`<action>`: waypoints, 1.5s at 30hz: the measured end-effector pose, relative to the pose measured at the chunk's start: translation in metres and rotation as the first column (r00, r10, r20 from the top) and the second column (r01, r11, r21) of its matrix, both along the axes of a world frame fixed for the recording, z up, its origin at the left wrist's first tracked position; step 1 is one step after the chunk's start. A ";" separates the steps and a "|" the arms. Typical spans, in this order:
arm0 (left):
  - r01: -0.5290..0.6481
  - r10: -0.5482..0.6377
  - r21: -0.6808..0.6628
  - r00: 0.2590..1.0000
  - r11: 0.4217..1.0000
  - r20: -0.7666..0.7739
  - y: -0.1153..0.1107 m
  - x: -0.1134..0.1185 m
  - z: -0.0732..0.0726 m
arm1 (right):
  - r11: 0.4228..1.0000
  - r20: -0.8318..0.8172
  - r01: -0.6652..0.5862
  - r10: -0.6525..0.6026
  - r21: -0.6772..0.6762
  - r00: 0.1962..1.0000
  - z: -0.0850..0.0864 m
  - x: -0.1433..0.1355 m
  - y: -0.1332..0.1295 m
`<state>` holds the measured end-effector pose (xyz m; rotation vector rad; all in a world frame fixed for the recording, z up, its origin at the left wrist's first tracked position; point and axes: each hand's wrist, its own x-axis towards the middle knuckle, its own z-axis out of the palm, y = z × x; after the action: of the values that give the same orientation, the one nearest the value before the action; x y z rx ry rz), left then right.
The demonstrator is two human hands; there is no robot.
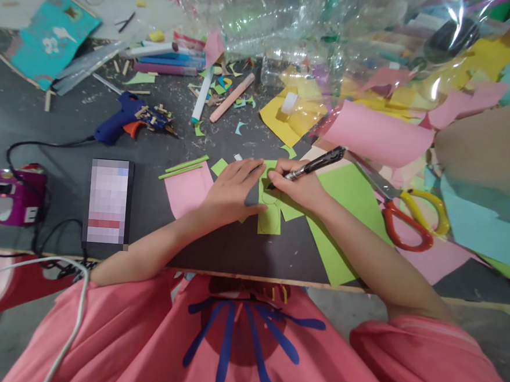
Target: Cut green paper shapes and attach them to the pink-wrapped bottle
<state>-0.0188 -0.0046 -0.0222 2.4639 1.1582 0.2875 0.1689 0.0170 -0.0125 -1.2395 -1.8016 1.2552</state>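
Observation:
A narrow strip of green paper (269, 222) lies on the dark table in front of me, with rounded outlines drawn on it. My right hand (297, 185) is closed round a black pen (320, 162), whose tip meets the strip near its middle. Lying flat with fingers stretched, my left hand (235, 189) touches the strip's left edge. Beside that hand is a pink paper piece (187, 189) with thin green sticks (182, 167) on it. A larger green sheet (345, 215) lies under my right forearm.
Scissors with red and yellow handles (410, 219) lie right of the green sheet. A blue glue gun (124, 115) and a phone (108, 203) are at left. Markers (232, 97), paper scraps and clear plastic bottles (267, 17) crowd the back. A pink paper-wrapped bottle (375, 132) lies behind the scissors.

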 end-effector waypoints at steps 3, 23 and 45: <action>0.001 -0.001 -0.004 1.000 1.000 -0.005 0.000 0.000 0.000 | 1.000 0.002 0.008 -0.008 0.000 1.000 0.000 -0.001 0.000; -0.004 0.004 0.000 1.000 1.000 0.005 0.000 0.001 0.000 | 1.000 -0.008 -0.005 0.005 -0.010 1.000 -0.003 0.000 0.000; -0.018 0.018 -0.002 1.000 1.000 -0.022 0.000 0.002 0.000 | 1.000 -0.006 0.000 0.000 0.024 1.000 -0.005 0.000 0.001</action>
<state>-0.0172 -0.0048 -0.0224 2.4622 1.1898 0.2644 0.1689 0.0182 -0.0178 -1.2210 -1.8072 1.2326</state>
